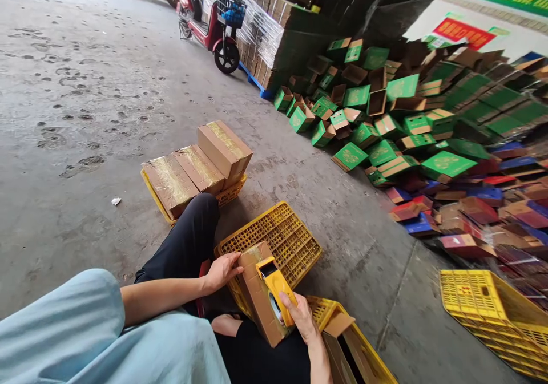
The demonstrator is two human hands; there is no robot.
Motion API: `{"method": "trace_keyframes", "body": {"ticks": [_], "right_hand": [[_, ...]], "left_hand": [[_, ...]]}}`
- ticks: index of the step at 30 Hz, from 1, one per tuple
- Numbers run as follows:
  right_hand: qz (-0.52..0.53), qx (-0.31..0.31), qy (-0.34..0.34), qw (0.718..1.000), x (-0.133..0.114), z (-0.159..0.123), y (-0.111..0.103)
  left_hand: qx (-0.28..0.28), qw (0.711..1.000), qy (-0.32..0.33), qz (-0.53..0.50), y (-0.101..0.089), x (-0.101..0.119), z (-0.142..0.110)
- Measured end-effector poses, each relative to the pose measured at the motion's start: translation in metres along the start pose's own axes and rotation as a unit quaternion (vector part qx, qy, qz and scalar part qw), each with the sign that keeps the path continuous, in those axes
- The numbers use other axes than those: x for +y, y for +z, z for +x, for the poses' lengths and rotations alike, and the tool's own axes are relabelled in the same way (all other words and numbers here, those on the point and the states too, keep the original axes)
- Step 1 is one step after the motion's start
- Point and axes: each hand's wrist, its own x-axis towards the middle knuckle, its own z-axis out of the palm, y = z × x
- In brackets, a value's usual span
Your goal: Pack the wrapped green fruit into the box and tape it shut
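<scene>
Right hand (302,317) wrapped around a yellow tape dispenser (279,288), held over the face of a brown carton (256,297).
Left hand (221,273) rests its fingertips on the carton's far left edge; whether it pinches the cardboard cannot be told. The carton lies tilted before the person, its far end at a yellow crate (295,235) with a gridded surface. Farther left, three taped cartons (172,183) sit on another crate (234,193); to the near right, an open crate (369,345) holds cardboard (336,356).
</scene>
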Motion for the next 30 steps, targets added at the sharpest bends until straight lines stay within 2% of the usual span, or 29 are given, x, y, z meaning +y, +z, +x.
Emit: {"method": "trace_keyframes", "body": {"ticks": [4, 7, 9, 12, 16, 19, 25, 30], "right_hand": [[-0.01, -0.008, 0.005, 1.0, 0.002, 0.0, 0.0], [-0.016, -0.003, 0.006, 1.0, 0.002, -0.002, 0.002], [-0.012, 0.0, 0.005, 1.0, 0.0, -0.004, 0.004], [-0.007, 0.006, -0.001, 1.0, -0.005, -0.009, 0.007], [-0.001, 0.012, -0.013, 1.0, -0.01, -0.015, 0.007], [-0.005, 0.005, -0.014, 1.0, -0.012, -0.015, 0.009], [-0.006, -0.054, -0.009, 0.998, -0.021, -0.008, 0.015], [0.011, -0.052, -0.008, 0.999, -0.026, -0.008, 0.015]], "left_hand": [[-0.052, 0.996, 0.034, 0.057, -0.022, 0.001, 0.009], [-0.085, 0.993, 0.06, 0.059, -0.027, 0.001, 0.026], [-0.091, 0.995, 0.048, 0.009, -0.021, 0.003, 0.04], [-0.102, 0.992, -0.021, -0.07, -0.003, 0.01, 0.065], [-0.117, 0.988, -0.055, -0.08, 0.013, 0.019, 0.092], [-0.122, 0.987, -0.066, -0.083, 0.014, 0.018, 0.09], [-0.1, 0.986, -0.097, -0.087, 0.005, 0.0, 0.061], [-0.095, 0.986, -0.083, -0.111, 0.005, -0.003, 0.064]]}}
